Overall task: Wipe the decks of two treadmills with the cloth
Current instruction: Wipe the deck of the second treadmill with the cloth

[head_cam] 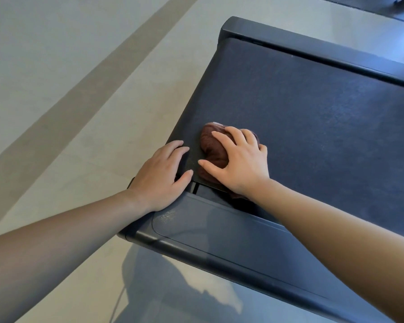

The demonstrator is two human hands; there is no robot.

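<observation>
Cloth pressed on the treadmill belt, near its end edge

Cloth, brown and bunched, lies on the treadmill belt close to the belt's end edge and side rail. The right hand presses on it, fingers spread and curled over the bunch, grasping it. The left hand rests flat on the side rail beside the cloth, fingers loose and holding nothing. Beyond the cloth, the belt lies bare toward the far cover. Pale floor runs alongside the rail.
</observation>
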